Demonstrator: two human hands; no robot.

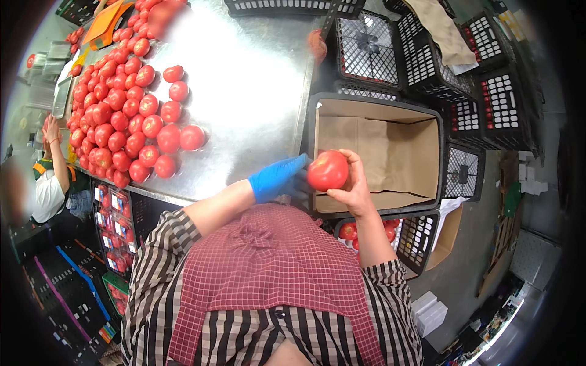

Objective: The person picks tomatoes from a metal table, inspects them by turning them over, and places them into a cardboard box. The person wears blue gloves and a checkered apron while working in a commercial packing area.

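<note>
A large red tomato sits in the bent fingers of my right hand, held over the left side of a black crate lined with brown paper. My left hand wears a blue glove and reaches to the tomato's left side. Its palm and lower fingers are in shadow, so whether it touches the tomato is unclear. Left of my hands, a big heap of red tomatoes covers part of a metal table. Several tomatoes lie loose along the heap's right edge.
Stacked black crates stand beyond the lined crate and to the right. Another crate holding tomatoes is under my right forearm. Packed tomato trays stand below the table's left edge. A co-worker is at far left, near an orange stand.
</note>
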